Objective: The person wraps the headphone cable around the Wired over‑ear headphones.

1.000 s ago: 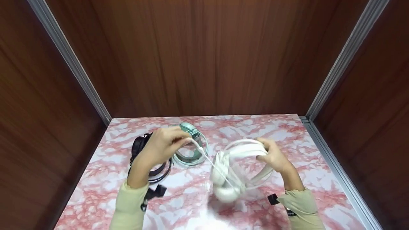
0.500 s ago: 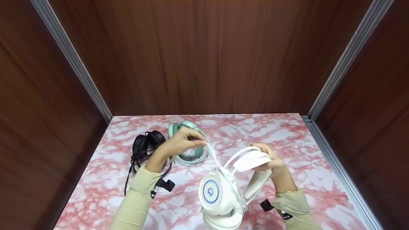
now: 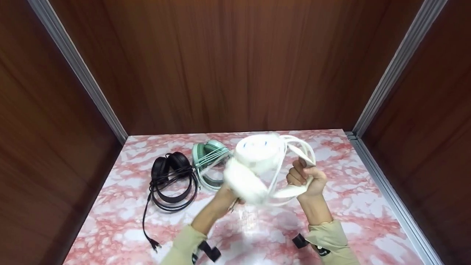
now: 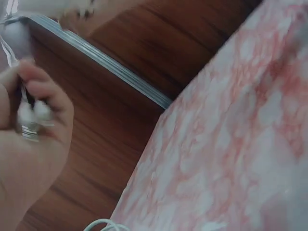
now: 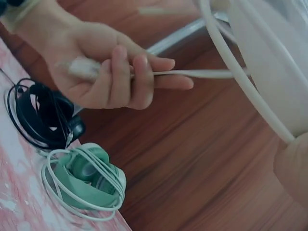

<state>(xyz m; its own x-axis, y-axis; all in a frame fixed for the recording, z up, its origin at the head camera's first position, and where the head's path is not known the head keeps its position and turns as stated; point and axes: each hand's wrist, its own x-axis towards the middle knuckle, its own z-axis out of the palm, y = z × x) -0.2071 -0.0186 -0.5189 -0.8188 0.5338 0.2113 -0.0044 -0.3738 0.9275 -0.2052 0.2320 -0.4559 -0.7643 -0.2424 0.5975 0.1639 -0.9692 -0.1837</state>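
White headphones, blurred, hang above the table. My right hand grips their headband at the right side. My left hand is partly hidden behind the ear cups in the head view. In the right wrist view the fingers of that left hand curl round a white cable. White plugs at the cable's end lie against the left palm in the left wrist view. Only a bit of the right hand shows at the edge of its own wrist view.
Black headphones with a wrapped cord lie on the left of the pink-and-white marbled table. Mint-green headphones with a coiled cable lie beside them. Brown wooden panels with metal edge strips surround the table.
The white headphones have turned, and their ear cups have swung up and away from me. My left hand has moved lower, towards me, still holding the cable. My right hand keeps the headband.
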